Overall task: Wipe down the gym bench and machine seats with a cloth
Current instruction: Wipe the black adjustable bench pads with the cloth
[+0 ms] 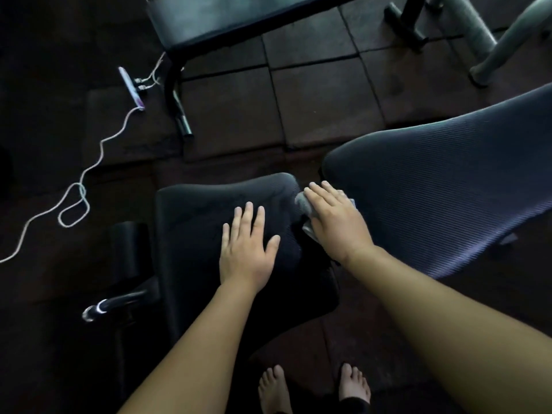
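Cloth (304,204) is lying pressed under the flat right hand (337,224). One cloth, one seat (194,213); left hand (248,249) is resting flat there.

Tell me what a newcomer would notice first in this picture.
Two bare hands at the centre draw the eye: the left hand lies flat on the black seat, and the right hand presses a grey cloth at the seat's far right edge, beside the ribbed backrest pad. On the dark floor to the left, a white cable snakes toward a power strip.
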